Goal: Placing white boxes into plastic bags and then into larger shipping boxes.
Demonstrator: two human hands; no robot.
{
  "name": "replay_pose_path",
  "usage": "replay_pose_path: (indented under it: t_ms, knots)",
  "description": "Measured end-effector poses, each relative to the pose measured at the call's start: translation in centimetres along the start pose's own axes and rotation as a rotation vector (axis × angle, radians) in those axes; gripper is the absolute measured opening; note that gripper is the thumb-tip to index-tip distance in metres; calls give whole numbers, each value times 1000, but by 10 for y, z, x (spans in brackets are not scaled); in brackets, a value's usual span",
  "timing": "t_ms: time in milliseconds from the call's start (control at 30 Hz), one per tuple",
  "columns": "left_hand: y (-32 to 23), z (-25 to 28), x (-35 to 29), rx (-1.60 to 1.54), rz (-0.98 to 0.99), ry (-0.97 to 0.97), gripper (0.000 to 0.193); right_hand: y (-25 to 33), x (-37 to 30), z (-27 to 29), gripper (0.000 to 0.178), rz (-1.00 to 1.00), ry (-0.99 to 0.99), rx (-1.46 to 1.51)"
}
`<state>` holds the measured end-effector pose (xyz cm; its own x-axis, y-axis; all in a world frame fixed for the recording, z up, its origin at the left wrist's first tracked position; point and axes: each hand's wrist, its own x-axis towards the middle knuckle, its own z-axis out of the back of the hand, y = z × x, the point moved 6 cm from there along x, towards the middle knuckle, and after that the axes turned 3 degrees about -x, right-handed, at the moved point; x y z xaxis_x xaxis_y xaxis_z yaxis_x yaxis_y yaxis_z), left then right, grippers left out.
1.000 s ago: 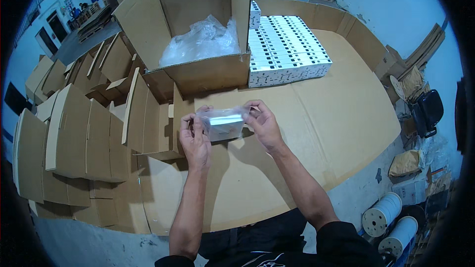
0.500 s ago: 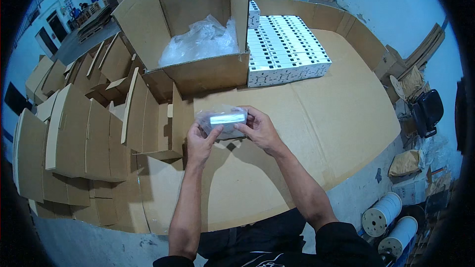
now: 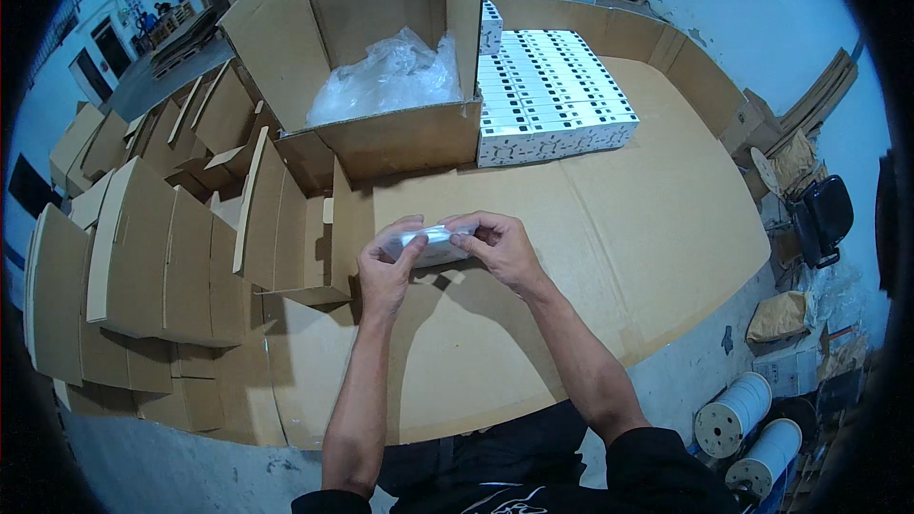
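A small white object in a clear plastic bag [image 3: 439, 249] is held between my two hands, a little above the cardboard-covered table [image 3: 533, 343]. My left hand [image 3: 386, 266] grips its left end, thumb on the near face. My right hand [image 3: 497, 249] pinches the right end and upper edge with thumb and fingers. What exactly is inside the plastic cannot be made out. Beyond my hands stands a large open carton [image 3: 400, 148] with crumpled clear plastic bags [image 3: 386, 76] in it. Right of that carton, many small white boxes [image 3: 557, 100] lie in tight rows.
Several open cardboard boxes [image 3: 143, 257] crowd the left side, one close to my left hand. A cardboard wall [image 3: 609, 19] curves along the table's far edge. Cable reels [image 3: 733, 414] and a black chair [image 3: 824, 214] are on the floor to the right.
The bagged object has tilted, so its shiny upper face now shows narrower. My left fingers have come up over its far side, and my right fingers have closed in along its top edge.
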<state>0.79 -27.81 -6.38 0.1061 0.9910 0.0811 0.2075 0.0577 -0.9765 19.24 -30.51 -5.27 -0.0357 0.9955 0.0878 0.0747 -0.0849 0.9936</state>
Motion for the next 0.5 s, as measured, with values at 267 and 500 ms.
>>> replay_pose_path:
  t_ms: [267,500]
  knots:
    - [5,1,4,-52,-75,1,15,-5,3,4,12,78,-42,-14]
    - [30,5,8,-301,17,-65,19,-2,2,2,21,138,-217,143]
